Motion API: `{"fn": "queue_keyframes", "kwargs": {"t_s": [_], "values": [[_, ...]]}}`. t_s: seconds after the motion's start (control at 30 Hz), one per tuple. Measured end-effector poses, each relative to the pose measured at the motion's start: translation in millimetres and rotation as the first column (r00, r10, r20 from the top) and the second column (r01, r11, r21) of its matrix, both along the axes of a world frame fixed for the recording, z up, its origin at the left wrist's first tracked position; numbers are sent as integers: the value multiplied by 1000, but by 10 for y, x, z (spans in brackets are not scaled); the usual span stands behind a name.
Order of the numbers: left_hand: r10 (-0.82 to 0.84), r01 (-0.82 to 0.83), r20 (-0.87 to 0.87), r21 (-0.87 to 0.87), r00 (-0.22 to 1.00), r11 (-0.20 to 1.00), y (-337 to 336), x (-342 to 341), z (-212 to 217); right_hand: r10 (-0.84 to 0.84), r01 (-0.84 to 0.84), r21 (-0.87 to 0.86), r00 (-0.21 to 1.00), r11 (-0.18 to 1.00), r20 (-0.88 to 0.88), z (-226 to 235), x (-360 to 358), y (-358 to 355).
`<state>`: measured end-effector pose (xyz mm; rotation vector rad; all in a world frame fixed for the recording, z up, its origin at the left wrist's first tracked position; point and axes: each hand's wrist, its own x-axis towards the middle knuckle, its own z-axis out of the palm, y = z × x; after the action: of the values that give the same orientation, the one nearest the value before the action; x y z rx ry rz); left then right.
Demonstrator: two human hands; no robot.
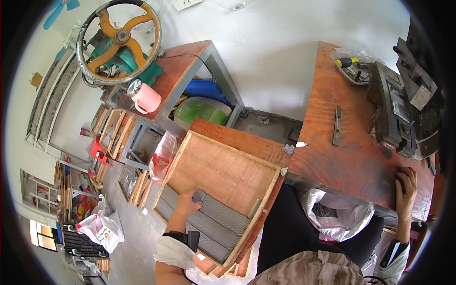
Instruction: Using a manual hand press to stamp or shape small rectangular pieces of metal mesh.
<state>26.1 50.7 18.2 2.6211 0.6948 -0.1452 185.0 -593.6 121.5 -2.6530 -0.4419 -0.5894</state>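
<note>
A shallow wooden tray (223,149) lies at my left, its lower half filled with tight rows of small grey metal pieces (216,228). My left hand (187,205) is over the top row, its fingers closed on a short cluster of grey pieces (199,195) at that row's edge. The fingertips are partly hidden, so the grip's details are unclear. Far to the right, my right hand (406,190) rests on the worktable's edge near a dark metal machine (401,111). Its fingers are stretched over the surface, and nothing shows in them.
The worktable (327,99) carries a flat metal bar (337,126) and a plastic basin of tools (354,66). A white bag (351,225) hangs open below its edge. At the back left stand a handwheel machine (122,38) and a pink cup (144,98). More wooden trays lie beneath mine.
</note>
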Motion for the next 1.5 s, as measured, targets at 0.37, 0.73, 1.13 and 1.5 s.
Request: {"fn": "queue_keyframes", "kwargs": {"t_s": [0.37, 0.73, 1.13, 1.5], "values": [[-34, 0, 178, 188, 983, 982, 34, 69, -162, 22, -22, -22, 1000, 1000, 3, 49, 30, -40], [45, 97, 218, -597, 975, 796, -1058, 1244, 1169, 77, -86, 63, 988, 994, 135, 195, 46, 221], [-518, 533, 281, 26, 808, 846, -4420, 2966, 2479, 111, -126, 84, 980, 989, 164, 120, 2, -46], [-403, 468, 544, 21, 736, 883, -4729, 3074, 2197, 150, -170, 137, 978, 976, 145, 123, 3, -85]]}}
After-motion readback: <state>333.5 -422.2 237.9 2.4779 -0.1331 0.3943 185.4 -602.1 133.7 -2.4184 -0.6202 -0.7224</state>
